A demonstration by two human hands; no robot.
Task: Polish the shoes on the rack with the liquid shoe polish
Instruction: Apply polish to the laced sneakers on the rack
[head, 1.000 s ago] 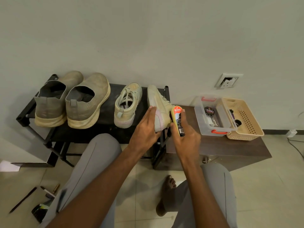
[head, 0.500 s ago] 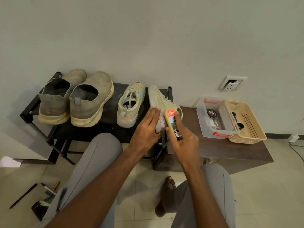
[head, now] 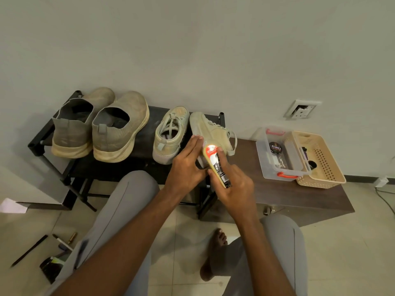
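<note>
Right hand (head: pixel 233 184) gripping liquid shoe polish bottle (head: pixel 217 165), a slim yellow tube with black label and red-and-white upper end, thumb and fingers curled round it; upper end pressing against tilted cream lace-up sneaker (head: pixel 210 130). Left hand (head: pixel 186 165) bracing the same sneaker, fingers (head: pixel 195 144) straight and flat against its pale smooth sole edge. Just left of those fingers, matching sneaker (head: pixel 170 135) standing upright on black metal-framed rack (head: pixel 139 146). Further left, two grey knitted slip-on shoes (head: pixel 100 124) with thick off-white soles. Right of the gripping fingers, on dark wood-grain bench (head: pixel 277 193): clear plastic box (head: pixel 280 154) with orange clips, touching beige perforated basket (head: pixel 320 161).
</note>
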